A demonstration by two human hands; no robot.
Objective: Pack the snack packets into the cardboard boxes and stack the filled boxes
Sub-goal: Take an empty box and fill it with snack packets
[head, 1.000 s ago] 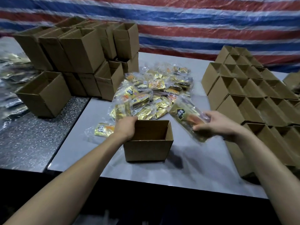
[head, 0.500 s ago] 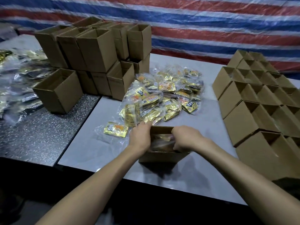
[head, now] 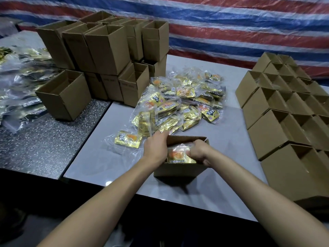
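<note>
An open cardboard box (head: 178,169) stands on the white table near its front edge. Inside it lies a gold snack packet (head: 179,155) with an orange picture. My right hand (head: 200,152) is inside the box, fingers curled on the packet's right end. My left hand (head: 156,148) grips the box's left wall. Behind the box lies a pile of snack packets (head: 181,104) in clear wrap. One loose packet (head: 128,139) lies left of the box.
Stacked open boxes (head: 106,50) stand at the back left, with one box (head: 65,95) apart on the speckled table (head: 44,143). Rows of open boxes (head: 288,118) fill the right side. Foil packets (head: 19,90) lie far left. A striped tarp hangs behind.
My right hand brought a packet from above the box's right side down into the box. My left hand stayed on the box's left wall. The view shifted closer.
</note>
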